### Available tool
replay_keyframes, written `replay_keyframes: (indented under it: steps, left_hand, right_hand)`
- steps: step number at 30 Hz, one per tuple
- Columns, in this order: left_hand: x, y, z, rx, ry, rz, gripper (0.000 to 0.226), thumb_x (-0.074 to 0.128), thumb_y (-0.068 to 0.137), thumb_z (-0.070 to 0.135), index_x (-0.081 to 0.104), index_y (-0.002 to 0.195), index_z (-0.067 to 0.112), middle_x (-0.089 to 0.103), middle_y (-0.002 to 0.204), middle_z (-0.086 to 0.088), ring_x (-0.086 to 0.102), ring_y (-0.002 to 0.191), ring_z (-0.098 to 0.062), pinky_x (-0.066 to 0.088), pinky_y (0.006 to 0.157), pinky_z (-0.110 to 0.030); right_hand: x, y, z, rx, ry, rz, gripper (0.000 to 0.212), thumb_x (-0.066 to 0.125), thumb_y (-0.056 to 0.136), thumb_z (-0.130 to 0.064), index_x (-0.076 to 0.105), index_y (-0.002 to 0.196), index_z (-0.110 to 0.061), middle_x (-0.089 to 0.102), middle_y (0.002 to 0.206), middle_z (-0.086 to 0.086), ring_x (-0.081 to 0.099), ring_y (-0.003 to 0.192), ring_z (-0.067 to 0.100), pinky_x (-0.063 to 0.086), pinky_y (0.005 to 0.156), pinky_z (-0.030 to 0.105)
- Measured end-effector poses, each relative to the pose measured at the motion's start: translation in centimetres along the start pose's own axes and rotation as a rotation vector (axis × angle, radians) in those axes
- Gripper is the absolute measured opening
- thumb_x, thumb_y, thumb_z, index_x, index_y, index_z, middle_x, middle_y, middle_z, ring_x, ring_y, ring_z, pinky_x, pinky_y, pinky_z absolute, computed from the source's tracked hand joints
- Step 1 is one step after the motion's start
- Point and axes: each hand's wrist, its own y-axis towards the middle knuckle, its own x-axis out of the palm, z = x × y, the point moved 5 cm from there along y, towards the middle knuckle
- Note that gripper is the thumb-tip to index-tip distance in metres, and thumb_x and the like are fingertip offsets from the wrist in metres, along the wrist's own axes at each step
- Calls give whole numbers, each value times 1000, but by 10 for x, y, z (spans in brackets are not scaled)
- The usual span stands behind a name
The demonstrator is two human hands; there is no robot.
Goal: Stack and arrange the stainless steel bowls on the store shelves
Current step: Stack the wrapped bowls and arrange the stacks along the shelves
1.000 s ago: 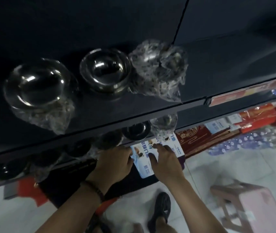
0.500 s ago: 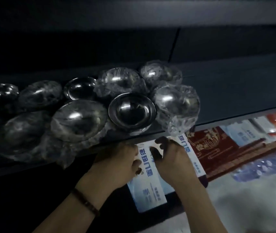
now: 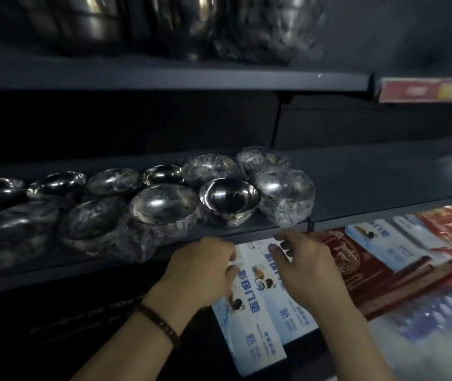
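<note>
Right grip (image 3: 310,268) loosened, fingers spread over the blue packets (image 3: 258,325); left grip (image 3: 200,273) pinches one, under the bowls (image 3: 229,199).

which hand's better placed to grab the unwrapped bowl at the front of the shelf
Left, probably. The left hand sits just below the unwrapped bowl, though it grips a packet; the right hand lies under the wrapped stack beside it.

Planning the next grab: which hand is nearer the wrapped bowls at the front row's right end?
Right. The right hand is just below the wrapped bowls; the left hand, farther left.
</note>
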Motion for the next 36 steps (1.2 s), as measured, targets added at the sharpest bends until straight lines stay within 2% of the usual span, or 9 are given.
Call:
replay_keyframes:
  steps: [7, 12, 17, 19, 23, 27, 30, 33, 36]
  left_hand:
    - [-42, -27, 19, 20, 2, 69, 26, 60, 101, 53, 65, 121, 38, 60, 117, 14, 61, 106, -10, 54, 84, -31]
    - [-56, -8, 20, -4, 4, 158, 23, 64, 98, 54, 65, 116, 40, 61, 116, 17, 62, 106, -8, 59, 89, -38]
    - [-47, 33, 13, -49, 9, 215, 26, 67, 98, 47, 63, 123, 40, 56, 127, 19, 60, 109, -6, 54, 86, -30]
    - [-37, 49, 9, -66, -2, 230, 30, 67, 100, 43, 60, 129, 40, 50, 133, 19, 58, 110, -6, 49, 82, -25]
    - [-20, 71, -2, -87, -80, 236, 29, 64, 104, 36, 58, 132, 35, 40, 136, 18, 49, 108, -2, 39, 78, -17]
    - [-15, 85, -12, -75, -96, 256, 11, 68, 101, 30, 70, 112, 28, 51, 116, 17, 54, 95, -4, 43, 77, -18]
    - [-10, 88, -19, -70, -108, 270, 11, 69, 100, 25, 73, 110, 27, 50, 109, 18, 53, 93, -3, 40, 75, -11]
    - [-7, 88, -23, -88, -127, 293, 10, 70, 100, 25, 74, 109, 28, 50, 108, 20, 53, 91, 0, 37, 70, -5]
    - [-9, 87, -23, -106, -152, 316, 9, 71, 99, 26, 74, 107, 29, 54, 109, 19, 56, 93, -1, 40, 73, -7]
  right_hand:
    - [-55, 7, -21, -40, -12, 83, 22, 66, 101, -36, 70, 118, -23, 76, 100, 1, 72, 93, 19, 47, 74, 26]
    - [-38, 23, 19, 9, 71, 133, 22, 67, 100, -30, 67, 121, -23, 74, 106, 7, 71, 97, 24, 53, 77, 33]
    - [-11, 60, 44, 37, 132, 159, 50, 71, 99, -21, 51, 144, -33, 53, 125, 9, 56, 90, 23, 52, 78, 36]
    - [-3, 81, 51, 80, 112, 143, 58, 72, 99, -24, 46, 149, -36, 40, 135, 11, 61, 94, 28, 57, 81, 40]
    - [16, 111, 64, 97, 14, 42, 46, 70, 99, -31, 53, 141, -26, 36, 134, 18, 63, 104, 39, 59, 92, 46]
    - [20, 130, 80, 125, -144, 2, 39, 67, 99, -39, 50, 134, -33, 39, 132, 15, 57, 109, 29, 60, 90, 40]
    - [29, 137, 92, 148, -97, -28, 38, 59, 98, -41, 53, 135, -36, 49, 139, 12, 53, 110, 27, 59, 90, 40]
    - [24, 133, 91, 68, 52, 43, 42, 61, 93, -31, 67, 132, -15, 53, 135, 27, 59, 111, 43, 55, 94, 50]
    - [14, 122, 85, 49, 89, 94, 28, 63, 100, -24, 65, 128, -24, 51, 130, 23, 57, 94, 27, 51, 82, 33]
